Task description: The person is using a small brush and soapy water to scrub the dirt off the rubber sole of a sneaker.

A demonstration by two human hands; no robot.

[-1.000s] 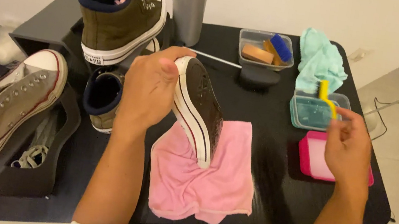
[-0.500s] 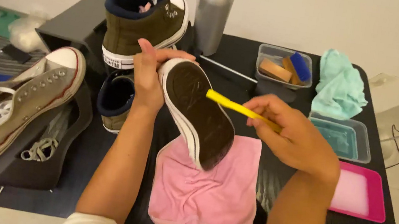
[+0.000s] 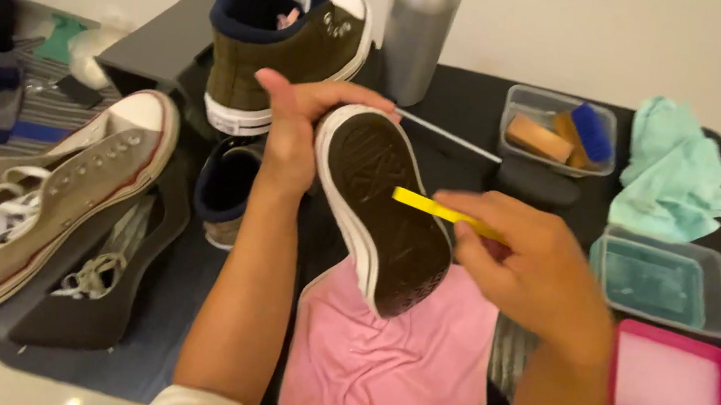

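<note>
The left hand (image 3: 300, 133) is wrapped around the toe end of a sneaker (image 3: 383, 210), fingers curled over the white rubber rim, holding it sole-up above a crumpled pink cloth (image 3: 392, 376) on the black table (image 3: 487, 107). The sole is dark, flat and finely patterned, edged by a smooth white band. The right hand (image 3: 530, 269) is closed in a pinch on the yellow plastic handle of a small brush (image 3: 444, 211), whose tip lies against the sole.

An olive canvas high-top (image 3: 286, 28) stands upright behind, beside a matte silver metal bottle (image 3: 420, 23). To the right lie a clear tub (image 3: 558, 132) holding wooden and blue blocks, a rumpled mint towel (image 3: 674, 176), a clear container of teal liquid (image 3: 661, 282) and a pink rectangular tray (image 3: 681, 393). A large grey canvas sneaker (image 3: 51, 197) with loose white laces lies at left.
</note>
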